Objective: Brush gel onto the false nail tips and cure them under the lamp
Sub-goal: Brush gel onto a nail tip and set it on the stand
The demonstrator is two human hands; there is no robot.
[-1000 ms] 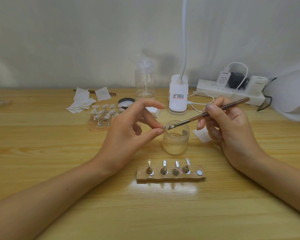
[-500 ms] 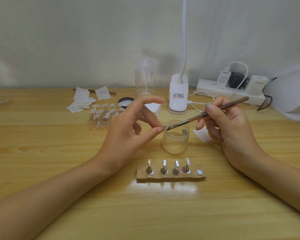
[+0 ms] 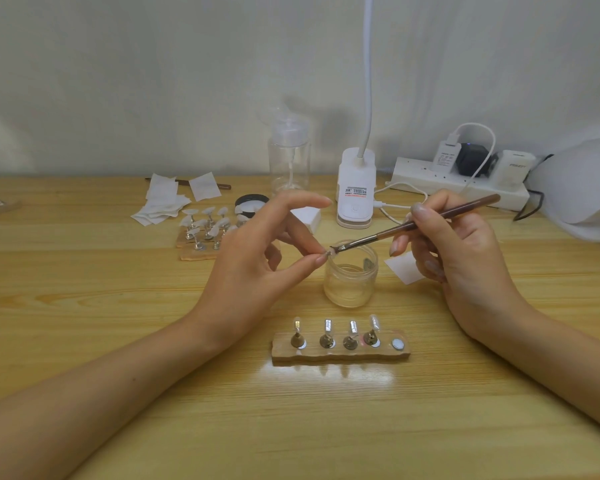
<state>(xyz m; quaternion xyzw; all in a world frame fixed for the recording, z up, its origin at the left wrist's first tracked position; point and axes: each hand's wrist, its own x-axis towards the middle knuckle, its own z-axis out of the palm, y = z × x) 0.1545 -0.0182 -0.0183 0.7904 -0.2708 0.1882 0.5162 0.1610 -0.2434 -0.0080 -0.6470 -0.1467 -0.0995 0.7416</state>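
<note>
We see the left hand [image 3: 253,258] raised above the tabletop [image 3: 118,341], thumb and one finger pinching a small clear false nail tip [image 3: 330,253] just over the near rim of an open glass jar [image 3: 350,282]; the index finger arches free above the pinch. The right hand [image 3: 465,258] grips a brown-handled gel brush [image 3: 413,225] like a pen; its bristles touch the pinched tip, and its handle slopes up to the right.

Nearer to us than the jar lies a wooden holder strip [image 3: 340,356] with four small metal stands upright in a row (whether each carries a tip we cannot tell); a bare round disc sits at its right end. A second holder [image 3: 205,233] crowded with pale tips lies behind the left hand, beside a heap of white wipes [image 3: 163,202]. The white nail lamp [image 3: 582,188] sits at the far right edge, well apart from both hands.

Against the frames of a second and half a second ago we find almost nothing altered; both hands keep the same grips; the bristles remain at the tip above the jar.
</note>
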